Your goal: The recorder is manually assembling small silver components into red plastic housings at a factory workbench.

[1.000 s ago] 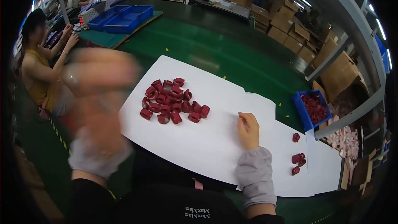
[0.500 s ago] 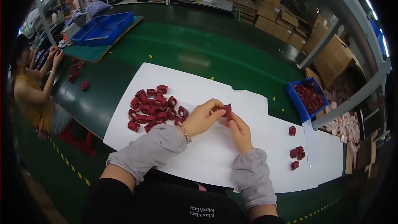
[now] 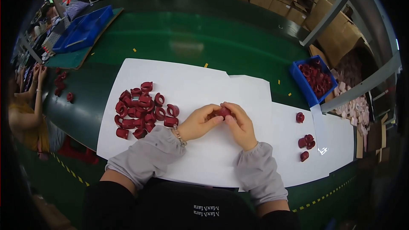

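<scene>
- Piece of dark red, rounded and small (image 3: 223, 112), held over the middle of the white paper (image 3: 204, 85); fingers cover much of it, so its full outline cannot be told.
- Left hand (image 3: 199, 121), over the paper's middle: thumb and fingers closed narrowly around the piece's left side.
- Right hand (image 3: 241, 127), also over the paper's middle: fingers curled, thumb against the same piece, so both hands grip it together.
- Pile of red bands (image 3: 142, 108), on the paper's left part: thick, curved, smooth-looking, with a slight sheen; several show a gap, like an open cuff, and they lie tilted at many angles.
- Small red cluster (image 3: 307, 141), on the paper's right part, with one similar piece on either side of it.
- Blue bin (image 3: 303, 90), just beyond the paper's far right edge: straight-walled, rectangular, filled with more red pieces.
- Paper itself: flat, matt, in overlapping sheets with stepped edges.
- Green tabletop (image 3: 187, 30), beyond the paper: smooth, reflecting a soft patch of light.
- Grey sleeve covers (image 3: 147, 155), above the paper's near edge: loose, wrinkled cloth; a beaded-looking bracelet (image 3: 179, 137) rings the left wrist.
</scene>
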Demonstrator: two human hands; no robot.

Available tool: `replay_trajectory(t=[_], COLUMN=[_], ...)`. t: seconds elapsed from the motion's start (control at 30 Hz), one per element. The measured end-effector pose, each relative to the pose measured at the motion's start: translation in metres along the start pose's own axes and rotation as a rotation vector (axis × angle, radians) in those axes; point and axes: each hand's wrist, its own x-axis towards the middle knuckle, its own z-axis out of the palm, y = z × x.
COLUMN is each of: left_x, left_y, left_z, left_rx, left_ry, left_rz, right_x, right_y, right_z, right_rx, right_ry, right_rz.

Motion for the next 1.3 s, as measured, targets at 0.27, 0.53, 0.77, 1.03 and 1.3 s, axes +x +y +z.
replay_trajectory(t=[0.27, 0.53, 0.77, 1.03, 1.3], left_x=[-0.003, -0.006, -0.005, -0.003, -0.004], left_y=[0.006, 0.012, 0.007, 0.005, 0.007], left_z=[-0.003, 0.003, 0.001, -0.001, 0.003], left_rx=[-0.300, 0.020, -0.075, -0.061, -0.086], left_ry=[0.097, 0.023, -0.065, -0.054, -0.008], left_rz=[0.002, 0.084, 0.017, 0.021, 0.043], right_x=[-0.006, -0.008, -0.006, -0.006, -0.005], right_y=[0.006, 0.002, -0.005, -0.004, -0.005], right_z=[-0.006, -0.004, -0.009, -0.007, -0.008], right_rx=[0.276, -0.021, -0.026, -0.005, -0.025], right_ry=[0.085, 0.048, -0.015, -0.005, -0.049], right_rz=[0.192, 0.035, 0.079, 0.133, 0.147])
